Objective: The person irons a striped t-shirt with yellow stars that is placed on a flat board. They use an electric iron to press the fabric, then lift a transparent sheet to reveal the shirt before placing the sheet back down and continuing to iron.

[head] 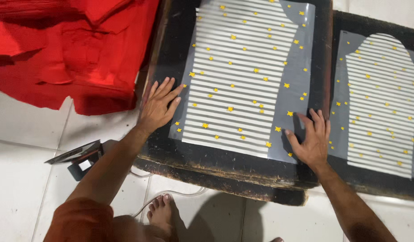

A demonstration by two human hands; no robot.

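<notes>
A grey transfer sheet (243, 76) printed with white stripes and small yellow stars lies flat on a black board (216, 161). My left hand (158, 106) rests flat with fingers spread on the board at the sheet's left edge, fingertips touching the sheet. At the sheet's lower right corner, my right hand (311, 136) presses down flat, fingers apart. Neither hand holds anything.
A second black board (350, 22) to the right carries another striped, starred sheet (382, 98). A pile of red fabric (72, 49) lies on the white tiled floor at upper left. A dark flat tool (79, 159) and a clear hose (171, 195) lie near my bare foot (162, 213).
</notes>
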